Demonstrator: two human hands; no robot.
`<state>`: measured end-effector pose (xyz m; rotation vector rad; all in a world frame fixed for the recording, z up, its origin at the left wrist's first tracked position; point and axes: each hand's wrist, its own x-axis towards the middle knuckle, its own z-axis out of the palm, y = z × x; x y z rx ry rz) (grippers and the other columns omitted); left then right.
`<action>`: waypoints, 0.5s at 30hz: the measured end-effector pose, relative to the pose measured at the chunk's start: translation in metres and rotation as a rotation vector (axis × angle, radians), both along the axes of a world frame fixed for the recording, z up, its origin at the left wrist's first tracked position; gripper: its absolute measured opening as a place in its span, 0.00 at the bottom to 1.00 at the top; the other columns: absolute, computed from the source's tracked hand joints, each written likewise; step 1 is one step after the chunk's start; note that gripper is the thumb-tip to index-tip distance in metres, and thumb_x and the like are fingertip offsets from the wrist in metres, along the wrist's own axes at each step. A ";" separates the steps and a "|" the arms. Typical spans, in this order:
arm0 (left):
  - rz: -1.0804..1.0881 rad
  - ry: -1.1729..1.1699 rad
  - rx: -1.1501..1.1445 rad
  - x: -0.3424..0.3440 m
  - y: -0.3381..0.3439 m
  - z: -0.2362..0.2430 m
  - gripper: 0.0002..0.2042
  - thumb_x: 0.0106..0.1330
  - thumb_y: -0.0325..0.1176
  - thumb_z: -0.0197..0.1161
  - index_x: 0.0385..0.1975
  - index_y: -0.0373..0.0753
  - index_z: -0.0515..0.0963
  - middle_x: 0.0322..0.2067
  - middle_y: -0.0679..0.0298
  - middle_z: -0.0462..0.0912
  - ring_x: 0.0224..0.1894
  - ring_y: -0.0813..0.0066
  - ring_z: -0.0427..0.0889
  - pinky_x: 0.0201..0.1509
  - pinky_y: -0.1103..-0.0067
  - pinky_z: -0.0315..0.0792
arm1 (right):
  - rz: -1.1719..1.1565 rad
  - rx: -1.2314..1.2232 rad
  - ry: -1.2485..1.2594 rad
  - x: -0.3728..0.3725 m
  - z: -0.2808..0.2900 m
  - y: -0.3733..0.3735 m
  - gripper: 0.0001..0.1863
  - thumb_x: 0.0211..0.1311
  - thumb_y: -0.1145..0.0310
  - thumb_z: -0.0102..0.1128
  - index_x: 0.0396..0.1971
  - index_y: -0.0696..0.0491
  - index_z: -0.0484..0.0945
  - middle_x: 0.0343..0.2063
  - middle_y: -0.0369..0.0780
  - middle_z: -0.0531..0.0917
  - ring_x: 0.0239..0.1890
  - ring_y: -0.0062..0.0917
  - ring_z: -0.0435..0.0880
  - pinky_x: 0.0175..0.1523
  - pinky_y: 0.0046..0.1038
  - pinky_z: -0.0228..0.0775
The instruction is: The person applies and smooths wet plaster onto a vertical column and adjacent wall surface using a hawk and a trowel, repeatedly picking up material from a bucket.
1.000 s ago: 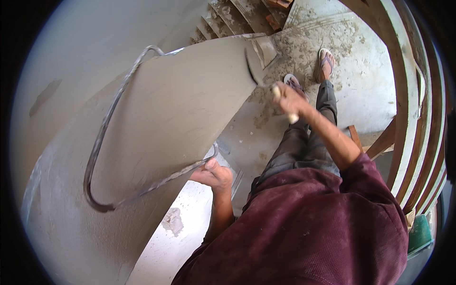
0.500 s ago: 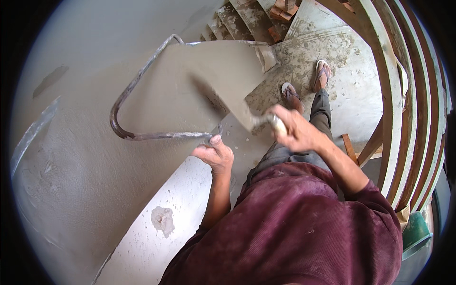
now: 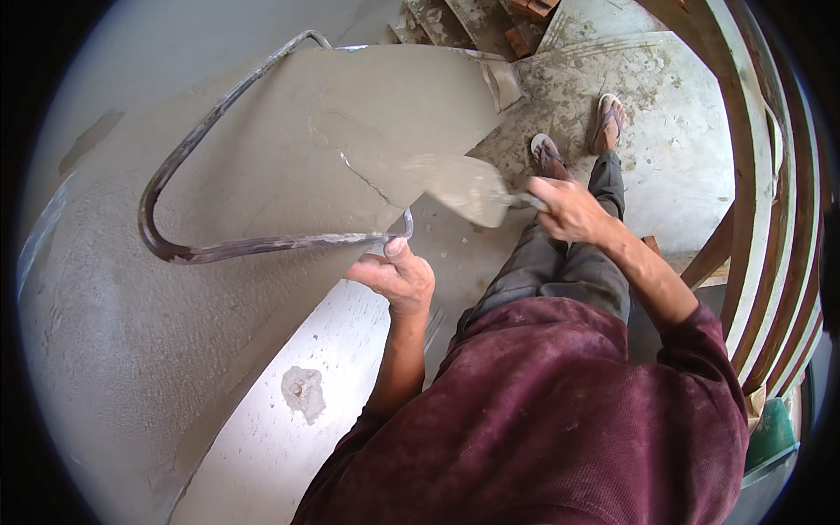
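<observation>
My right hand (image 3: pixel 569 210) grips the handle of a mortar-smeared trowel (image 3: pixel 477 190), its blade blurred beside the edge of a grey, wet-looking mortar surface (image 3: pixel 394 96). At that surface's lower corner, my left hand (image 3: pixel 398 278) is closed at the end of a bent metal rod (image 3: pixel 236 248), with the thumb raised against it and the other fingers partly hidden. The rod loops out leftward over the grey surface and back to its far edge. A thin dark crack (image 3: pixel 367 179) runs across the mortar between rod and trowel.
Below my left hand runs a white curved strip (image 3: pixel 262 437) with a mortar blob (image 3: pixel 303 394). My sandalled feet stand on a stained landing (image 3: pixel 656 114). Steps (image 3: pixel 472 22) with bricks (image 3: pixel 529 9) lie beyond. Curved railings (image 3: pixel 752 131) rise at right, near a green container (image 3: pixel 770 433).
The trowel has turned, its blade now pointing left instead of up-left. The rod's loop has shifted left and up in view, its end still at my left hand. A crack now shows.
</observation>
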<state>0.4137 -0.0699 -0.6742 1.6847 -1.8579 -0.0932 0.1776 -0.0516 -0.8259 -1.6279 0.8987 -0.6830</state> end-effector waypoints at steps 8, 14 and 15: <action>-0.015 0.029 -0.024 -0.008 -0.009 0.004 0.43 0.75 0.51 0.47 0.67 0.19 0.32 0.66 0.30 0.43 0.70 0.45 0.53 0.70 0.60 0.53 | -0.221 0.095 -0.093 0.014 0.060 -0.012 0.19 0.64 0.66 0.56 0.51 0.59 0.67 0.34 0.50 0.78 0.35 0.48 0.80 0.39 0.41 0.74; -0.004 0.075 0.002 -0.006 -0.006 0.003 0.45 0.75 0.51 0.47 0.67 0.19 0.27 0.67 0.29 0.39 0.71 0.44 0.49 0.71 0.60 0.51 | -0.137 -0.018 -0.111 0.039 0.085 -0.040 0.19 0.66 0.63 0.56 0.50 0.60 0.68 0.38 0.51 0.79 0.39 0.46 0.81 0.42 0.40 0.74; -0.006 0.090 -0.002 -0.008 -0.007 0.003 0.46 0.75 0.51 0.47 0.67 0.19 0.26 0.68 0.29 0.38 0.71 0.44 0.48 0.72 0.60 0.50 | -0.143 -0.076 -0.071 0.044 0.079 -0.040 0.19 0.66 0.64 0.56 0.49 0.60 0.67 0.36 0.50 0.79 0.38 0.46 0.81 0.40 0.41 0.74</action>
